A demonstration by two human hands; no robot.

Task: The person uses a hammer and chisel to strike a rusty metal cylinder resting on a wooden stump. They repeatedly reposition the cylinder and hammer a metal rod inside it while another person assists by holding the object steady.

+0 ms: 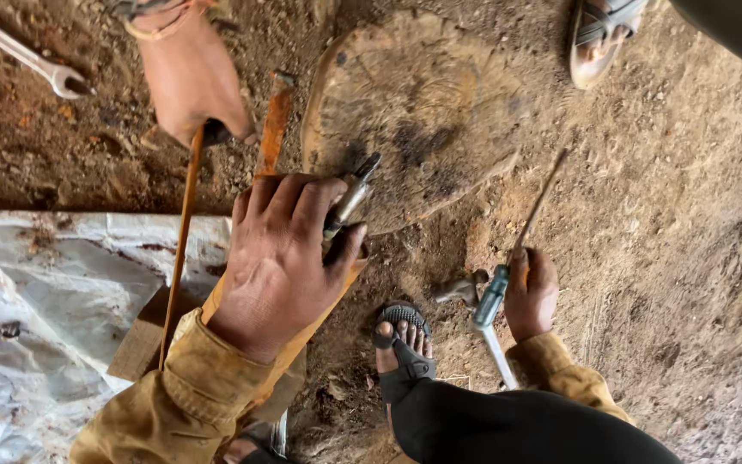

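I see bare dirt ground around a flat round stump [414, 112]. Just below the stump my left hand [281, 258] lies palm-down, fingers curled around a metal tool [349, 202] on a rusty strip [272, 129]. Lower right of the stump, my right hand [530, 292] grips a thin rod [538, 202].
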